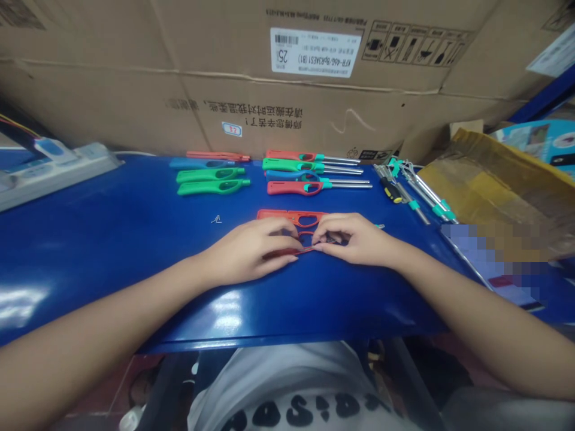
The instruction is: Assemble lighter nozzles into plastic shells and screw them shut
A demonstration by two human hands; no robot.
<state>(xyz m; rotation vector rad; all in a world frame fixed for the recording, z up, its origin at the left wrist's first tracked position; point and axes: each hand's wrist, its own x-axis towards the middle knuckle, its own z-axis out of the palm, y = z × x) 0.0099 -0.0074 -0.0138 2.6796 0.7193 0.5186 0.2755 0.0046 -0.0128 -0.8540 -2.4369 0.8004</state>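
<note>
My left hand (254, 250) and my right hand (354, 239) meet at the middle of the blue workbench (112, 239). Their fingertips pinch a thin red plastic part (291, 252) between them. Just beyond my fingers lies an open red utility lighter shell (287, 216), partly covered by both hands. Farther back, finished-looking long utility lighters lie in rows, among them a green lighter (213, 187) and a red lighter with a metal nozzle (294, 188). Several others, in red, green and blue, lie next to these.
Along the bench's far edge stands a large cardboard box (269, 102). A power strip (54, 169) lies at the left. On the right are metal rods with teal fittings (424, 191), a yellow-handled screwdriver (392, 191) and yellow-brown packaging (485, 179).
</note>
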